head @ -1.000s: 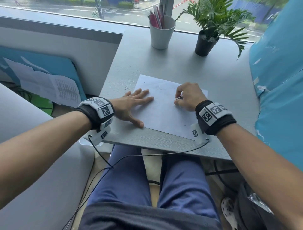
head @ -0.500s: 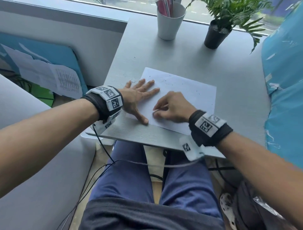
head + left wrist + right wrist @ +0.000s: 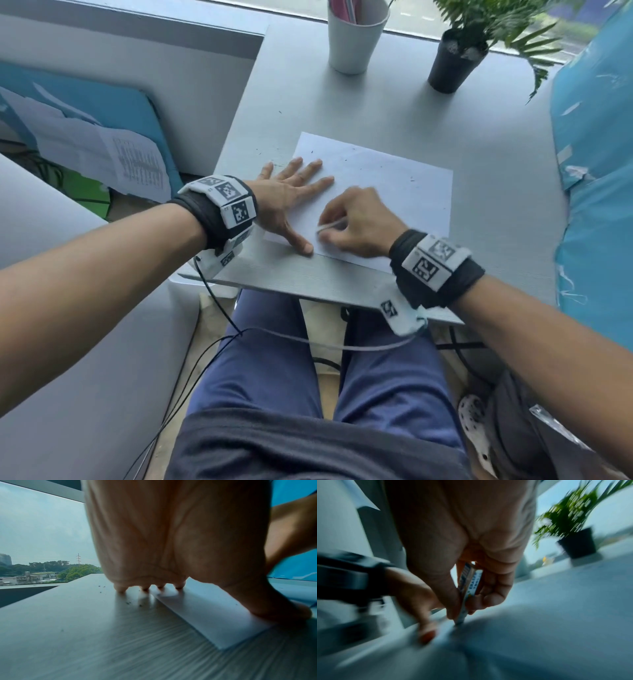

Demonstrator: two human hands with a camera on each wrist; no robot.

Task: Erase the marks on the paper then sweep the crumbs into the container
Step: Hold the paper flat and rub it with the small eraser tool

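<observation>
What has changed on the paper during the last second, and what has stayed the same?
The right hand, gripping the eraser, moved from the paper's right part toward its near-left corner, close to the left thumb. The left hand stayed flat, pressing the paper's left edge. The crumbs remain unswept.

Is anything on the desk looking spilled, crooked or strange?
Small dark crumbs are scattered on the desk beside the left hand, with a few more on the paper. The paper lies slightly askew to the desk edge. Nothing looks damaged.
</observation>
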